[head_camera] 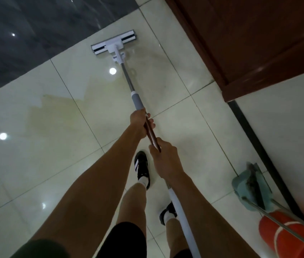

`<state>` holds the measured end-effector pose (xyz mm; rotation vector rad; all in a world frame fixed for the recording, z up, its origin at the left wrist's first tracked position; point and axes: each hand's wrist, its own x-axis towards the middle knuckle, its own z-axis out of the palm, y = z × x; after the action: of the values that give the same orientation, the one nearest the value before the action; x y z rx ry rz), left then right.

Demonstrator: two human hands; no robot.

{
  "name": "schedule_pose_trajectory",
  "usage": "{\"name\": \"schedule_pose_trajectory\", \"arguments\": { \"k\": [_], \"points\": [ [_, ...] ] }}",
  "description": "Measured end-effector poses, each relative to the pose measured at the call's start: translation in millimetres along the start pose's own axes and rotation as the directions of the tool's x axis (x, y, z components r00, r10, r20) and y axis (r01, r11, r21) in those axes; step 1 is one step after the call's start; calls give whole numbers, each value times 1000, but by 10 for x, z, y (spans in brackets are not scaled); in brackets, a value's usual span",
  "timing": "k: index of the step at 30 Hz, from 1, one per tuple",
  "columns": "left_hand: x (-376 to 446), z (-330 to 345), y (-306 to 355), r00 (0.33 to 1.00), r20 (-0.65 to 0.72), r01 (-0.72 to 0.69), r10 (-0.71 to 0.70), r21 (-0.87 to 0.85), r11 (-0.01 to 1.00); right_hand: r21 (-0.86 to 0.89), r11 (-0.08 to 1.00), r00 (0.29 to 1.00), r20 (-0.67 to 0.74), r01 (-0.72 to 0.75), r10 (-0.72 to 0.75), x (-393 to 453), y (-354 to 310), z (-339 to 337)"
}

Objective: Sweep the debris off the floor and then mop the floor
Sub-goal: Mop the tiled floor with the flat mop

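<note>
Far to the left of the grip stands a dark marble wall [36, 34], and below it the pale tiled floor [36, 146] shines with a wet patch and round light reflections. Ahead of the grip, the flat mop head [113, 42] lies on the floor close to the dark wall, and the mop handle [128, 81] runs from it back toward the person. The left hand [140, 123] is wrapped around the handle just behind the grey sleeve, fingers curled closed on it. Just behind it, the right hand [163, 155] is also closed around the handle, nearer to the body; the white end of the handle passes under this wrist. Below the hands are two black shoes [142, 166] with white socks. To the right of the grip, well apart, a green dustpan [251, 187] with dark debris inside rests on the floor beside an orange bucket [288, 233]. Above them is a brown wooden door [259, 43]
</note>
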<state>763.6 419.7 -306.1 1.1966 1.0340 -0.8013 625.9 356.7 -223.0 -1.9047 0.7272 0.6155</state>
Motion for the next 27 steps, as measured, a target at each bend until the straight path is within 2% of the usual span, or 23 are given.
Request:
{"name": "schedule_pose_trajectory", "arguments": {
  "k": [3,7,9,13,15,18,20,23,27],
  "points": [
    [216,-49,468,1000,20,5,-5,16,1000,-15,1000,1000,-21,7,-7,312,-375,104],
    [236,-28,634,997,70,43,-44,20,999,-56,995,996,24,-88,90,373,-497,45],
    [201,-21,545,994,94,51,-51,4,999,-135,980,983,88,-148,160,187,-433,-76],
    [174,-127,415,996,68,53,-54,12,999,64,935,895,316,-349,313,-399,-361,-258],
    [143,-188,346,996,65,55,-56,17,998,68,943,911,290,-326,294,-583,-334,-188],
    [53,-224,228,998,53,39,-42,60,997,95,958,956,143,-272,257,-653,-239,-35],
    [-9,-224,188,999,39,9,-13,97,995,77,975,976,92,-206,199,-660,-167,34],
    [-33,-238,121,1000,12,-7,5,128,992,13,994,992,60,-111,110,-697,-36,99],
    [-160,-268,-179,1000,13,-7,5,156,988,24,994,992,73,-110,108,-925,227,83]
  ]
}}
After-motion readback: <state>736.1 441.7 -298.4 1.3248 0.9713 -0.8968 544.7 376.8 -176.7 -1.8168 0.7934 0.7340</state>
